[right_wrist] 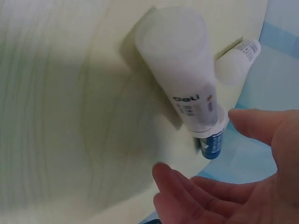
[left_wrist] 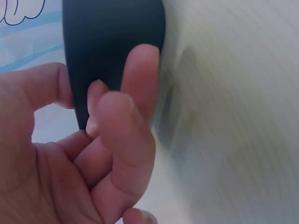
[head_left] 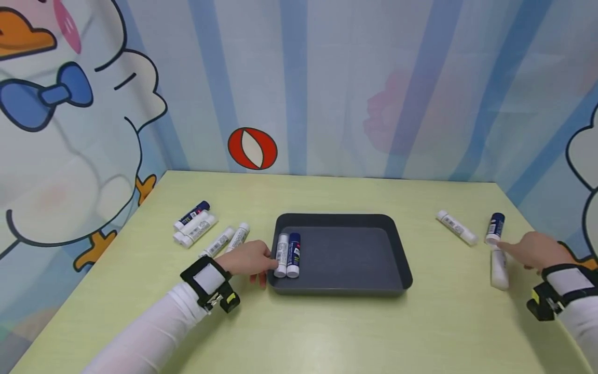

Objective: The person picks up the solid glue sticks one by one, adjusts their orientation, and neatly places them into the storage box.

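My left hand [head_left: 252, 258] pinches the left wall of a dark grey tray [head_left: 345, 259]. In the left wrist view the thumb hooks over the tray's rim [left_wrist: 77, 93], and fingers lie against the outer side. Inside the tray, along that wall, lie a white glue stick [head_left: 282, 254] and a navy-capped glue stick [head_left: 293, 254]. On the right, my right hand [head_left: 537, 252] is beside a white glue stick [head_left: 499, 270] and a navy-capped glue stick [head_left: 495, 228]. Its thumb and fingers are spread apart in the right wrist view, near the white glue stick [right_wrist: 182, 65].
A third glue stick [head_left: 457, 227] lies behind on the right. Left of the tray are several more: a navy-capped one [head_left: 192, 215], white ones [head_left: 198, 230] beside it, and two white ones [head_left: 238, 236] near my left hand. A printed curtain [head_left: 327, 88] backs the table [head_left: 327, 337].
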